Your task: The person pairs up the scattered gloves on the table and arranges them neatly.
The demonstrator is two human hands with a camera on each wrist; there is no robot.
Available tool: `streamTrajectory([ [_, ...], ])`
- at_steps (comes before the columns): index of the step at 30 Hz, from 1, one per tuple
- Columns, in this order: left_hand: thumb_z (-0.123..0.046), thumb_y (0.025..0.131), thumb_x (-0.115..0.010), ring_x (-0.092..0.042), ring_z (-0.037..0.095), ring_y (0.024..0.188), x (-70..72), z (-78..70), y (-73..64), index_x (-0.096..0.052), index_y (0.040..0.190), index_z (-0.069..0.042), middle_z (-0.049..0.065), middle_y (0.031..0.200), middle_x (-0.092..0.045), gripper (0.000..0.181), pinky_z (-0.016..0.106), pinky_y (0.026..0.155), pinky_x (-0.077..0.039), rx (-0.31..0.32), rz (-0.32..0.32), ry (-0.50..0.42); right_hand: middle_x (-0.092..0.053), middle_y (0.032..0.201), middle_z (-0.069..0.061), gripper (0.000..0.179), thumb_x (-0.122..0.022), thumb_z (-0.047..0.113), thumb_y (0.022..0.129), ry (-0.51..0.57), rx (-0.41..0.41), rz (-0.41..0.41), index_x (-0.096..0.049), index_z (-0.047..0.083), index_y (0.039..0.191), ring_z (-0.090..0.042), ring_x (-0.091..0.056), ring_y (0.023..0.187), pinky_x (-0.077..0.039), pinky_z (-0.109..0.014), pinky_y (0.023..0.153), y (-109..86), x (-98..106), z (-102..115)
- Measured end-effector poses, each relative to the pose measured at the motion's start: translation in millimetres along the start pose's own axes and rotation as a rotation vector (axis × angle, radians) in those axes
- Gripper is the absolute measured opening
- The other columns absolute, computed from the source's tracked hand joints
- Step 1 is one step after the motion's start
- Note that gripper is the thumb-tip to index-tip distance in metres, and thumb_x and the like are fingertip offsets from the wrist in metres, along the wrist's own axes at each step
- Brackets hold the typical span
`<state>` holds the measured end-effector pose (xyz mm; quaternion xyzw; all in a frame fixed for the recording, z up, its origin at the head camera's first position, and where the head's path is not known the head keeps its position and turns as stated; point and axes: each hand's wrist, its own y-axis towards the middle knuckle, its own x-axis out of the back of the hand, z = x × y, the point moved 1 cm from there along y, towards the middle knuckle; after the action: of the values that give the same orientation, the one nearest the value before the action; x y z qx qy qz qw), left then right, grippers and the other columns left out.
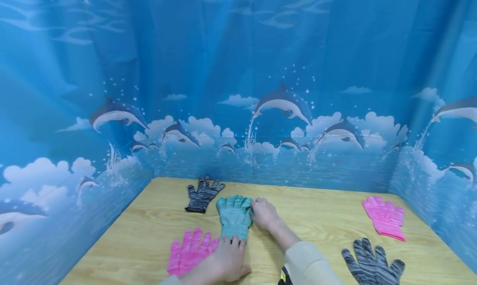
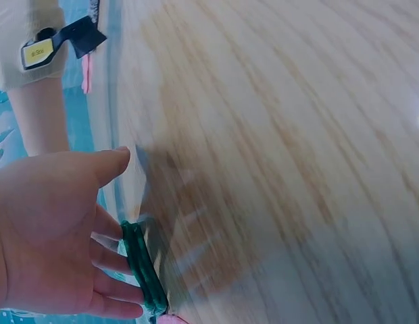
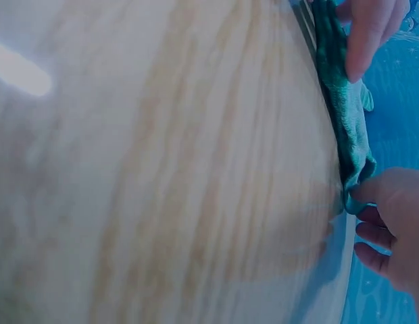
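Observation:
A teal-green knitted glove (image 1: 234, 218) lies on the table, fingers pointing to the back wall and cuff towards me. My left hand (image 1: 230, 258) rests its fairly straight fingers on the cuff; in the left wrist view they touch the glove's edge (image 2: 143, 266), thumb held apart. On the glove's right side, near its fingers, my right hand (image 1: 263, 213) pinches the edge. The right wrist view has this right hand (image 3: 399, 216) at one end of the glove (image 3: 348, 115) and the left at the other.
A pink glove (image 1: 189, 252) lies left of my left hand, and a grey-black striped glove (image 1: 203, 196) behind it. Further right are another pink glove (image 1: 385, 216) and a grey striped glove (image 1: 372, 262). Blue dolphin-print curtains (image 1: 223, 69) border the wood-grain table (image 1: 316, 227).

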<state>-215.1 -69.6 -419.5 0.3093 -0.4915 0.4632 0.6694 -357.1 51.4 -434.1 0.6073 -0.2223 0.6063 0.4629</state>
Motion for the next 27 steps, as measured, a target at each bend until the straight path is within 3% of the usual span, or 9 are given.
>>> streamTrajectory([
  [8, -0.065, 0.082, -0.050, -0.053, 0.029, 0.097, -1.1, 2.3, -0.2, -0.051, 0.128, -0.009, 0.011, 0.110, -0.053, 0.072, 0.038, 0.083, -0.042, -0.003, -0.023, -0.048, -0.061, 0.083, -0.011, 0.009, -0.066, 0.007, 0.080, -0.022, -0.068, -0.021, -0.064, 0.003, 0.088, -0.027, -0.057, 0.082, -0.050, -0.041, 0.067, 5.0, 1.2, -0.7],
  [14, -0.065, 0.083, -0.049, -0.051, 0.028, 0.104, -1.6, 5.3, 2.2, -0.049, 0.131, -0.010, 0.010, 0.117, -0.052, 0.073, 0.037, 0.087, -0.042, -0.017, 0.040, -0.090, -0.057, 0.077, -0.003, 0.004, -0.066, 0.005, 0.081, 0.009, 0.028, -0.103, -0.066, 0.008, 0.079, -0.022, -0.056, 0.078, -0.049, -0.035, 0.066, 7.9, 3.7, -1.5],
  [20, -0.064, 0.084, -0.049, -0.048, 0.028, 0.114, -0.9, 10.8, 4.1, -0.045, 0.135, -0.011, 0.010, 0.128, -0.048, 0.074, 0.039, 0.093, -0.040, -0.049, 0.129, -0.187, -0.066, 0.084, -0.004, 0.006, -0.065, 0.005, 0.084, 0.101, 0.097, -0.120, -0.069, 0.008, 0.087, -0.022, -0.059, 0.081, -0.050, -0.037, 0.072, 10.8, -1.1, -0.1],
  [27, -0.066, 0.083, -0.048, -0.047, 0.027, 0.115, -0.9, 12.9, 4.5, -0.045, 0.136, -0.013, 0.009, 0.131, -0.048, 0.075, 0.039, 0.093, -0.040, -0.070, 0.139, -0.193, -0.067, 0.082, -0.005, 0.007, -0.063, 0.007, 0.086, 0.078, 0.113, -0.123, -0.070, 0.008, 0.089, -0.022, -0.059, 0.078, -0.049, -0.035, 0.069, 13.5, -6.8, 1.0],
])
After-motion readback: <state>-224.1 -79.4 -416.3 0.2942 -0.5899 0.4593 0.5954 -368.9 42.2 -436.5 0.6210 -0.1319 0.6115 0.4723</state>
